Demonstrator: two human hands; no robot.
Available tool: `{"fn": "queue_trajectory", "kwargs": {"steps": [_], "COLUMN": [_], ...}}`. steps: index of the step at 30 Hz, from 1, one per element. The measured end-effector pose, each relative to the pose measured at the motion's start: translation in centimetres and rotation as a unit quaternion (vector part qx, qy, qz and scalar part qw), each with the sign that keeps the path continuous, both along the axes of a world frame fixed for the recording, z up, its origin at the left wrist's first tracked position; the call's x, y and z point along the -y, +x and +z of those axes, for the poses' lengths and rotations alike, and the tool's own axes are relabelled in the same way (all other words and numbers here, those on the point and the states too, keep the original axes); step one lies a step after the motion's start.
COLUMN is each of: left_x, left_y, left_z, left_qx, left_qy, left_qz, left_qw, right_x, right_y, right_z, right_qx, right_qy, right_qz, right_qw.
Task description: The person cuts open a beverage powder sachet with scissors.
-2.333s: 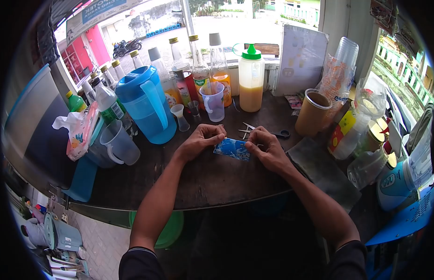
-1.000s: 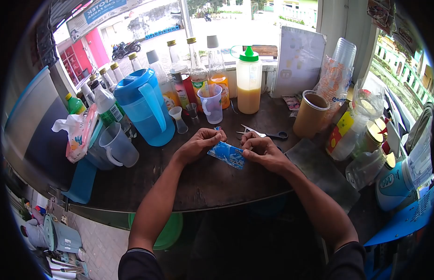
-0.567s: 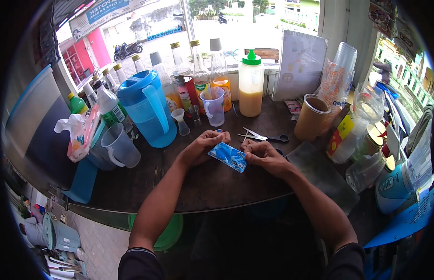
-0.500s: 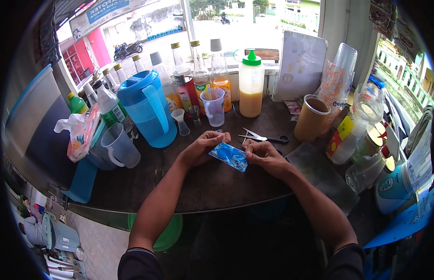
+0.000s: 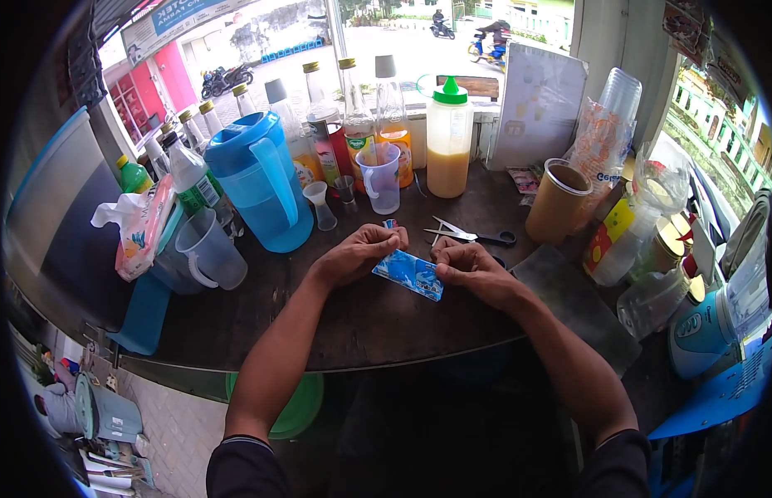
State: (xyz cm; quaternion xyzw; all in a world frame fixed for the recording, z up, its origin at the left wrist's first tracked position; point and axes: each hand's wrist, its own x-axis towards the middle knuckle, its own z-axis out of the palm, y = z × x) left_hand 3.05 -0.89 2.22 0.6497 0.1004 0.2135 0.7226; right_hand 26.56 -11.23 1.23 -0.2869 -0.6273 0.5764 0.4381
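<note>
Over the dark tabletop, a blue printed sachet (image 5: 408, 275) is stretched slantwise between my hands. My left hand (image 5: 357, 252) pinches its upper left end with thumb and curled fingers, and a small blue-and-red scrap (image 5: 391, 224) pokes up above those fingers. On the other side, my right hand (image 5: 477, 274) grips the sachet's right edge between thumb and fingertips. Just beyond the right hand lie scissors (image 5: 479, 237) with dark handles, their blades apart. A clear measuring jug (image 5: 383, 189) stands behind the hands, beside a small dark cup (image 5: 345, 191) and an hourglass-shaped measure (image 5: 322, 209).
A blue lidded pitcher (image 5: 266, 195) and an empty clear jug (image 5: 213, 253) stand left. Glass bottles (image 5: 392, 112) line the window, next to a green-capped squeeze bottle (image 5: 449, 141). At right are a brown tub (image 5: 557, 203), bagged cups (image 5: 602, 153) and a dark flat sheet (image 5: 573, 303).
My hands keep their hold on the sachet, with only a slight shift. The view has tilted a little, and a second motorbike shows outside the window.
</note>
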Motion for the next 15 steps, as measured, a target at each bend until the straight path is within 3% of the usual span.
{"fn": "queue_trajectory", "kwargs": {"steps": [8, 15], "left_x": [-0.6, -0.7], "left_y": [0.3, -0.4], "left_z": [-0.7, -0.8], "left_qx": [0.013, -0.008], "left_qy": [0.014, 0.043], "left_qz": [-0.002, 0.039], "left_qw": [1.0, 0.998], "right_x": [0.1, -0.7], "right_y": [0.1, -0.1], "right_z": [0.0, -0.6], "right_qx": [0.02, 0.128], "right_qy": [0.025, 0.082], "right_qz": [-0.001, -0.087], "right_qw": [0.999, 0.985]}}
